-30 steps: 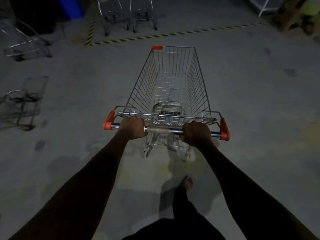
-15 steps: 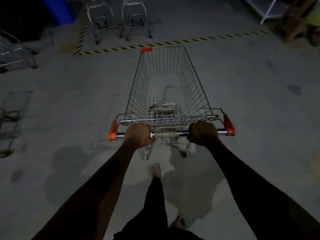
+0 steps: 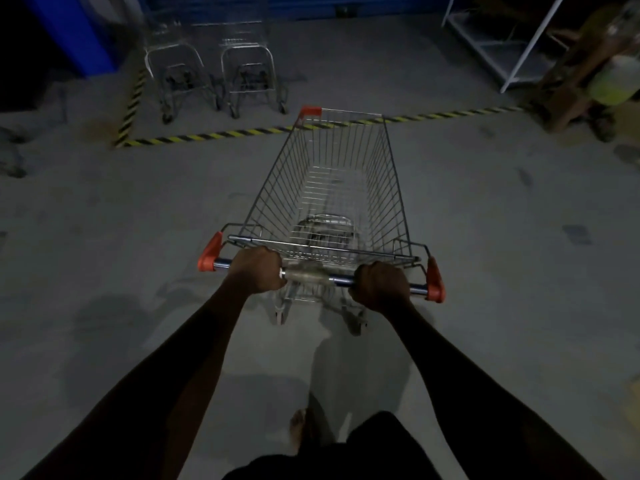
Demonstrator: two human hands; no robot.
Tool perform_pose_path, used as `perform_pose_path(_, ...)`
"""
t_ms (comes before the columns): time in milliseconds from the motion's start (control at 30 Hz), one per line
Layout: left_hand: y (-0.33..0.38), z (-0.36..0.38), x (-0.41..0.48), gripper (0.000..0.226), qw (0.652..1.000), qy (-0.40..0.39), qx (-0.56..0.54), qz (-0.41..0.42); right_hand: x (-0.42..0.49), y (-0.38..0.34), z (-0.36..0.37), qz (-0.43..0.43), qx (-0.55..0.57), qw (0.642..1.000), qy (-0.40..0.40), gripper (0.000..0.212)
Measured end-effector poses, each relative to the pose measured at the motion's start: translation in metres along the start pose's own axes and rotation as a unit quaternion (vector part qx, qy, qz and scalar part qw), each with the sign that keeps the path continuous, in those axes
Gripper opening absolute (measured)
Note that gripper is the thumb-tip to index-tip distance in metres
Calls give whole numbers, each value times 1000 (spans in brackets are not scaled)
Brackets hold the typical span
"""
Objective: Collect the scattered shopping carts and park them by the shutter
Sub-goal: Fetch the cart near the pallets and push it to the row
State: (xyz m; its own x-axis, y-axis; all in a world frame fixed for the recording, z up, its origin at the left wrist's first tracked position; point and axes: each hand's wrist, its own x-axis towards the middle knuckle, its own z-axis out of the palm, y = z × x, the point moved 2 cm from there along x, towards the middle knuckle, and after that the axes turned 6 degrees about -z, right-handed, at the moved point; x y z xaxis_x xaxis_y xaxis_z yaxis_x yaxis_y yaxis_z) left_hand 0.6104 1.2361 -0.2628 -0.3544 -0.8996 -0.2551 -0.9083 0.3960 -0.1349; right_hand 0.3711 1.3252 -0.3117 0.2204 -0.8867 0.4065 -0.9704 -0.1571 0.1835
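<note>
A wire shopping cart (image 3: pixel 391 174) with orange corner caps stands in front of me on the grey floor, its basket empty. My left hand (image 3: pixel 255 273) grips the left part of its handle bar (image 3: pixel 311 276). My right hand (image 3: pixel 381 285) grips the right part. The cart's front edge reaches the yellow-black floor stripe (image 3: pixel 214 136). Beyond the stripe, two parked carts (image 3: pixel 173 71) (image 3: pixel 247 69) stand side by side before the blue shutter (image 3: pixel 346 5).
A blue barrel (image 3: pixel 74 32) stands at the far left. A white metal rack (image 3: pixel 502 43) and a wooden frame with a yellowish object (image 3: pixel 595 74) fill the far right. My bare foot (image 3: pixel 298 427) shows below the cart.
The cart and I have rolled forward toward the striped line and the parked carts. The cart's nose has swung to the right. The carts at the left have slid out of view.
</note>
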Motion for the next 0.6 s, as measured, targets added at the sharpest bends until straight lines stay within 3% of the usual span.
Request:
perform_pose_path(300, 14, -51, 209, 39, 1000, 16, -9, -14, 151, 131, 95, -30, -22, 999, 24, 28)
perform_pose_path(367, 25, -71, 254, 39, 999, 17, -22, -18, 190, 170, 117, -39, -14, 999, -27, 31)
perform_pose_path(500, 61, -104, 324, 48, 1000, -6, -23, -19, 251, 247, 144, -49, 43, 972, -226, 32)
perform_pose_path(600, 87, -114, 374, 41, 998, -3, -26, -49, 291, 303, 168, -45, 20, 961, -272, 36)
